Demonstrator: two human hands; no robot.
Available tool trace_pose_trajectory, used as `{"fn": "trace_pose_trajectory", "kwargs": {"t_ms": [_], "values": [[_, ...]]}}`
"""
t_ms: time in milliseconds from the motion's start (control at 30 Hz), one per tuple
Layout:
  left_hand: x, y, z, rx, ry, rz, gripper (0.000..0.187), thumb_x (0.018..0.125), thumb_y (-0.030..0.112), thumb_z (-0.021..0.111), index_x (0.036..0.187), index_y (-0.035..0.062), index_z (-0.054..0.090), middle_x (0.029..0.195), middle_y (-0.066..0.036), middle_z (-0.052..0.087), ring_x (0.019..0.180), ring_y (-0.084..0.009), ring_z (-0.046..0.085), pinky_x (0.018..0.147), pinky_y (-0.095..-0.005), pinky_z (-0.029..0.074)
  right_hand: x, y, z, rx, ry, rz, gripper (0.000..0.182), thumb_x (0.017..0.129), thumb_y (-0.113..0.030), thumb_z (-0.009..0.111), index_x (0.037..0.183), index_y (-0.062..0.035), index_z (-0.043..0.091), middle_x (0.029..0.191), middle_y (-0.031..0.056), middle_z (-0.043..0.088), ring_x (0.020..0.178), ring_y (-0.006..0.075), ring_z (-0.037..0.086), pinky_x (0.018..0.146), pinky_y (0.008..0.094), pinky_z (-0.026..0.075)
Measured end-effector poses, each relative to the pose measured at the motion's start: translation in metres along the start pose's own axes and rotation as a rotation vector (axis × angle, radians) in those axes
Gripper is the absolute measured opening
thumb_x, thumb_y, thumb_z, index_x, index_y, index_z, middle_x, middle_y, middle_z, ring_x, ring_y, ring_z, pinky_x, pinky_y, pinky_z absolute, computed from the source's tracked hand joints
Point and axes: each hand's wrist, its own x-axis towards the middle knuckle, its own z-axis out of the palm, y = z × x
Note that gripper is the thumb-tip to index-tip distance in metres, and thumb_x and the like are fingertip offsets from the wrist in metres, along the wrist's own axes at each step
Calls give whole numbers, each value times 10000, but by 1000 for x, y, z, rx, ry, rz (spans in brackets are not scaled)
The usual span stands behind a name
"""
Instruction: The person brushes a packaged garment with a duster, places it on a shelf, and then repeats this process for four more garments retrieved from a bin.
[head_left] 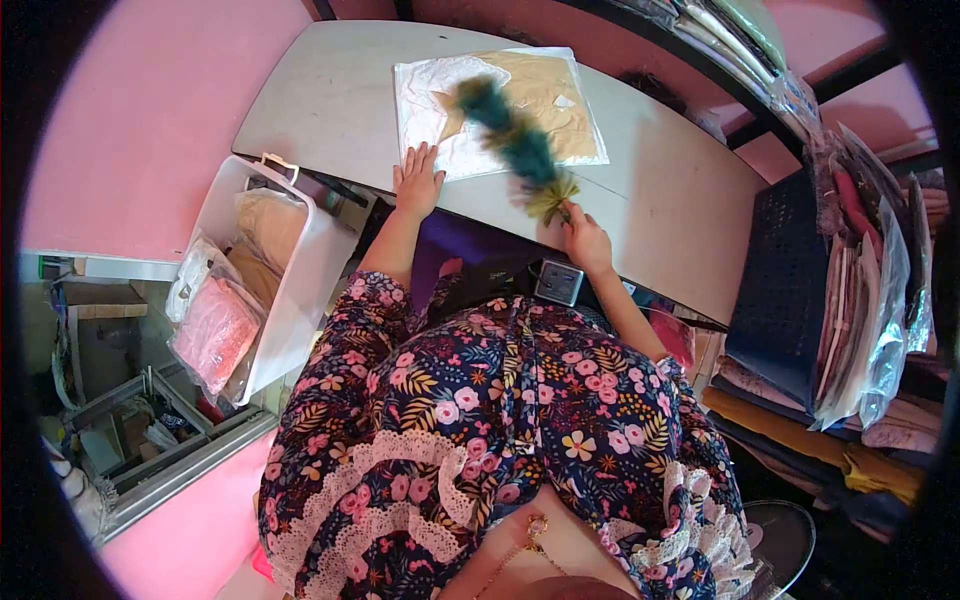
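Note:
My right hand (587,238) is closed around the handle end of a feather duster (520,145), green with yellowish tufts near the grip. The duster is blurred by motion and passes over a clear-wrapped packet of folded white and tan clothing (560,85) on the table. My left hand (419,181) lies flat with its fingers spread, at the packet's lower left corner. A small pale patch, like a label, shows on the tan part of the packet.
The grey-white table (320,90) has its near edge at my body. Left of me stands a white plastic bin (310,270) holding bagged clothes. At right are a dark blue basket (775,290) and shelves of bagged garments (865,300).

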Motion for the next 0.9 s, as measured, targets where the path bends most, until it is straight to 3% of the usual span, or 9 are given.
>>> {"fn": "trace_pose_trajectory", "kwargs": {"t_ms": [133, 200, 333, 433, 567, 667, 700, 800, 900], "values": [[2, 2, 2, 5, -3, 10, 566, 899, 343, 471, 1408, 185, 279, 1491, -37, 207, 1387, -246, 142, 1086, -533, 137, 1, 2, -1, 50, 48, 102, 385, 825, -162, 544, 1202, -161, 468, 860, 212, 604, 719, 417, 603, 637, 508, 497], [1, 2, 1, 2, -8, 12, 568, 899, 346, 472, 1408, 186, 279, 1491, -39, 210, 1386, -246, 144, 1085, -533, 141, -3, 3, 2, 75, -74, -75, 379, 826, -156, 537, 1198, -163, 468, 879, 221, 607, 745, 418, 603, 656, 512, 489], [1, 0, -2, -13, -38, 38, 571, 894, 362, 480, 1407, 207, 281, 1492, -31, 208, 1386, -239, 146, 1082, -538, 145, 4, -2, -6, 18, -90, -81, 380, 828, -161, 537, 1201, -164, 467, 868, 226, 608, 757, 415, 603, 660, 513, 484], [1, 4, -15, 19, -96, 34, 572, 891, 366, 486, 1408, 234, 279, 1495, -19, 202, 1388, -230, 142, 1071, -571, 131, 12, 9, -7, 62, 84, 157, 373, 823, -144, 561, 1188, -123, 484, 866, 242, 613, 763, 425, 596, 661, 494, 486], [0, -6, -27, 80, -140, 63, 571, 888, 345, 494, 1410, 269, 273, 1501, -1, 186, 1392, -220, 128, 1049, -629, 78, -5, 15, -15, 51, -33, -194, 399, 819, -162, 563, 1208, -151, 472, 827, 219, 608, 717, 415, 600, 617, 499, 489], [2, -22, -34, 265, -85, 26, 570, 885, 335, 500, 1406, 273, 280, 1500, -3, 190, 1394, -236, 120, 1046, -638, 46, -4, 18, -17, -20, 2, -73, 400, 818, -149, 560, 1209, -153, 481, 828, 219, 609, 713, 416, 599, 621, 502, 488], [0, -27, -39, 300, -43, 17, 570, 881, 327, 522, 1401, 255, 299, 1486, -37, 226, 1379, -284, 162, 1024, -660, 90, 0, 26, -10, 56, 93, -9, 401, 818, -150, 557, 1214, -160, 489, 839, 216, 612, 712, 414, 600, 627, 500, 489], [4, -40, -37, 191, 85, -74, 579, 862, 328, 539, 1391, 255, 317, 1483, -27, 233, 1388, -272, 126, 1039, -647, 39, 4, 28, 4, 137, 254, 15, 417, 820, -158, 555, 1231, -173, 489, 848, 206, 615, 707, 408, 603, 631, 494, 494], [9, -51, -42, 139, 313, -142, 601, 841, 320, 575, 1384, 232, 330, 1459, -56, 271, 1378, -282, 150, 1029, -654, 56, -7, 12, -16, 69, 10, -131, 426, 826, -165, 557, 1247, -181, 487, 866, 202, 625, 718, 408, 605, 638, 485, 495]]}}
